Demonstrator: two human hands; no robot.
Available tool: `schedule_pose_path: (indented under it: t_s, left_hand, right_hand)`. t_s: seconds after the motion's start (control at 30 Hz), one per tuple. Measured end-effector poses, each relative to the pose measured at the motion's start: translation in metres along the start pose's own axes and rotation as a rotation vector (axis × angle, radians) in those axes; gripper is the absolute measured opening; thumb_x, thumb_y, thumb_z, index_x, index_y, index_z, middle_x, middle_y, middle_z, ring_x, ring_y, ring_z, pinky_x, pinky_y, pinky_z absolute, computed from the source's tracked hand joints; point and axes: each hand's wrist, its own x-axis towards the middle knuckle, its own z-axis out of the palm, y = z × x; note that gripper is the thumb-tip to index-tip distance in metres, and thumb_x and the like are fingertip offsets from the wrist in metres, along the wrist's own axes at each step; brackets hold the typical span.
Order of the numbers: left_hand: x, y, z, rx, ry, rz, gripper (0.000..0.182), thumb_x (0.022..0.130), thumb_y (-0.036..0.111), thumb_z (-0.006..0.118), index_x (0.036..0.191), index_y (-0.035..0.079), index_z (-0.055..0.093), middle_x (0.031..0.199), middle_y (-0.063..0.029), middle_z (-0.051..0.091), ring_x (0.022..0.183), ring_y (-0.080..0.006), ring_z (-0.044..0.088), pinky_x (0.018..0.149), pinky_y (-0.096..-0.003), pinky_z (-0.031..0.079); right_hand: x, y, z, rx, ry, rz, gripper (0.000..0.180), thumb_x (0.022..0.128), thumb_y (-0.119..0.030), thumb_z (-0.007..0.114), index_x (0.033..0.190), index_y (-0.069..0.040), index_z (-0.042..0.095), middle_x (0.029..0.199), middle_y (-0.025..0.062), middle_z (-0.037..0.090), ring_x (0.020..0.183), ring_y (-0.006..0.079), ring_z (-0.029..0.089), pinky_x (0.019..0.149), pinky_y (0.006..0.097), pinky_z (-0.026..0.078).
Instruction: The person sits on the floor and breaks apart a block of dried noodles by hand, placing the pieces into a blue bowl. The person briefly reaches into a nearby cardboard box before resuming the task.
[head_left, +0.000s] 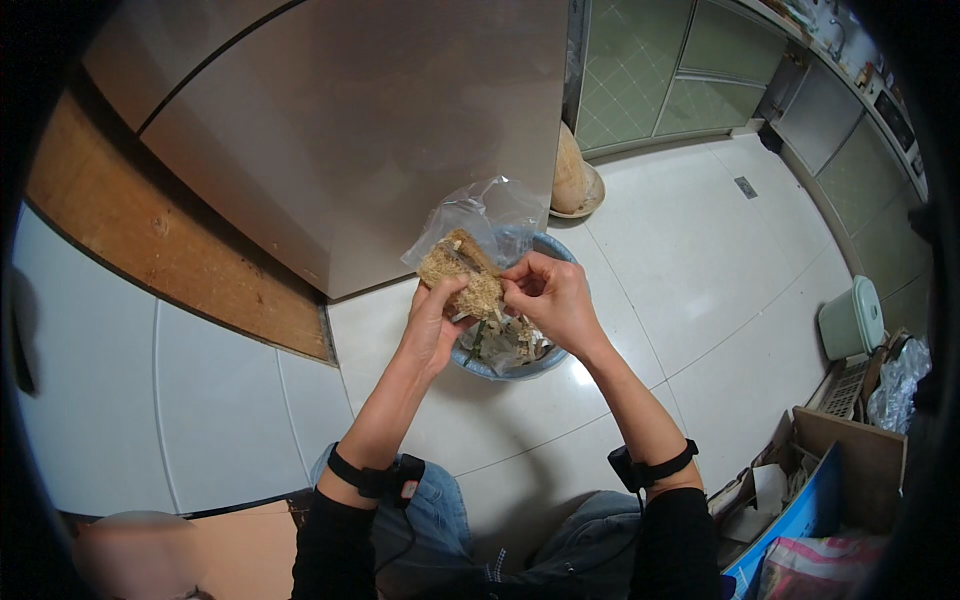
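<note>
My left hand (435, 322) holds a tan, rough, fibrous-looking piece (480, 289), its thumb across the front. The piece has a darker brown strip along its upper part; what it is made of I cannot tell. At its right edge, the fingertips of my right hand (551, 296) are pinched together against it. Both hands are above a round blue bin (559, 244) on the floor. Inside the bin are crumpled plastic and mixed scraps (506, 345). A clear plastic bag (480, 210) rises behind the piece, at the bin's far side.
A large smooth door panel (360, 150) stands just beyond the bin. Behind its corner, a tan gourd-like object (568, 172) sits on a dish (596, 196). At right are a lidded pale green container (851, 319) and an open cardboard box (847, 465). White panels (217, 390) flank the left.
</note>
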Motion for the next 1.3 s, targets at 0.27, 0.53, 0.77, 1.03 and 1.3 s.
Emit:
schedule_pose_path:
  t_s: [0.27, 0.53, 0.77, 1.03, 1.3]
  left_hand:
    - [-0.001, 0.001, -0.002, -0.084, -0.048, -0.051, 0.06, 0.096, 0.032, 0.064, 0.148, 0.009, 0.046, 0.142, -0.0113, 0.057, 0.13, -0.0253, 0.059, 0.108, -0.0453, 0.051]
    - [0.002, 0.003, -0.004, -0.122, -0.032, -0.054, 0.054, 0.098, 0.034, 0.061, 0.145, 0.01, 0.048, 0.14, -0.0106, 0.059, 0.127, -0.0246, 0.061, 0.104, -0.0438, 0.054]
    - [0.005, -0.006, -0.005, -0.096, -0.003, -0.012, 0.053, 0.098, 0.034, 0.062, 0.142, 0.009, 0.05, 0.138, -0.01, 0.06, 0.124, -0.0233, 0.062, 0.104, -0.0425, 0.054]
    - [0.003, -0.004, -0.004, -0.094, -0.008, 0.003, 0.055, 0.096, 0.035, 0.065, 0.142, 0.008, 0.05, 0.137, -0.0113, 0.061, 0.124, -0.024, 0.062, 0.106, -0.0443, 0.053]
    - [-0.005, 0.003, 0.006, 0.051, 0.029, 0.055, 0.07, 0.092, 0.031, 0.073, 0.15, 0.01, 0.041, 0.144, -0.0093, 0.054, 0.132, -0.0245, 0.056, 0.106, -0.0461, 0.051]
  right_hand:
    - [0.009, 0.011, -0.025, 0.388, -0.194, 0.215, 0.013, 0.096, -0.004, 0.067, 0.104, 0.005, 0.07, 0.086, 0.0067, 0.072, 0.074, 0.0116, 0.07, 0.07, 0.0263, 0.057]
    - [0.01, 0.003, -0.032, -0.163, -0.068, -0.045, 0.01, 0.093, -0.009, 0.076, 0.098, 0.0, 0.076, 0.088, 0.0047, 0.074, 0.074, 0.01, 0.068, 0.07, 0.0251, 0.055]
    - [-0.003, -0.007, 0.0, -0.072, -0.078, -0.062, 0.016, 0.089, -0.006, 0.083, 0.101, 0.001, 0.074, 0.086, 0.0033, 0.076, 0.078, 0.0094, 0.073, 0.07, 0.024, 0.059]
    - [0.001, -0.002, -0.011, 0.365, -0.179, 0.104, 0.015, 0.092, -0.007, 0.076, 0.101, 0.004, 0.075, 0.082, 0.0069, 0.076, 0.075, 0.0126, 0.073, 0.071, 0.0265, 0.058]
    - [0.011, -0.002, -0.039, 0.023, -0.277, 0.234, 0.018, 0.094, -0.011, 0.078, 0.101, 0.005, 0.077, 0.085, 0.007, 0.074, 0.075, 0.0125, 0.072, 0.071, 0.0273, 0.059]
